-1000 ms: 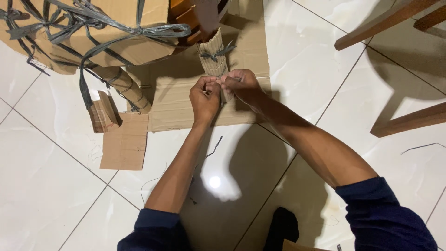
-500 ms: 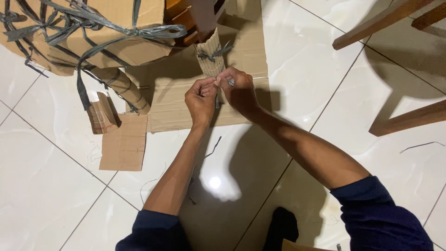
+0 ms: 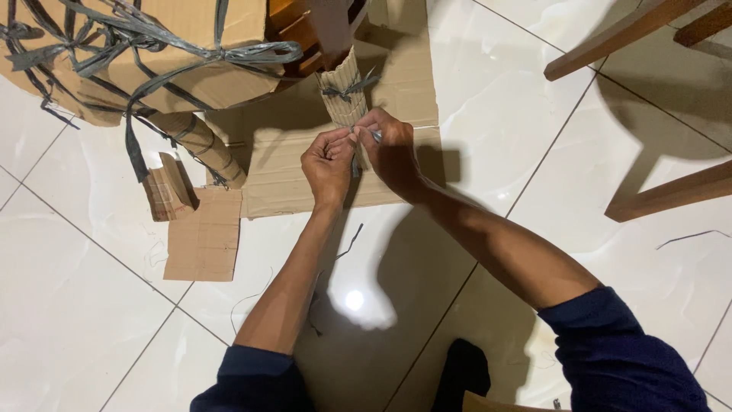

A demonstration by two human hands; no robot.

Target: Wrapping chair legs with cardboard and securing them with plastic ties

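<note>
- Both hands are sitting a little higher and further left than a second ago, now pressed closer to the corrugated cardboard roll (image 3: 345, 95); half a second ago they were already almost in this spot.
- The left hand (image 3: 328, 164) is curling into a loose fist, thumb and forefinger pinching one end of a thin grey plastic strap (image 3: 355, 162) just below the roll.
- The right hand (image 3: 393, 149) is closing on the strap's other end, fingertips meeting the left hand's at the lower part of the roll; a short grey piece is showing at its fingers.
- The roll is standing wrapped round a furniture leg, lying against the flat cardboard sheet (image 3: 396, 84) spread on the white tiled floor (image 3: 91, 328), with one grey tie (image 3: 349, 88) already knotted round its upper part.
- A second wrapped leg (image 3: 200, 145) is slanting to the left, under a large cardboard-covered piece (image 3: 183, 53) bound with grey straps.
- Two cardboard offcuts (image 3: 204, 236) are lying on the tiles beside it.
- Wooden chair legs (image 3: 663, 194) are standing well apart at the right.
</note>
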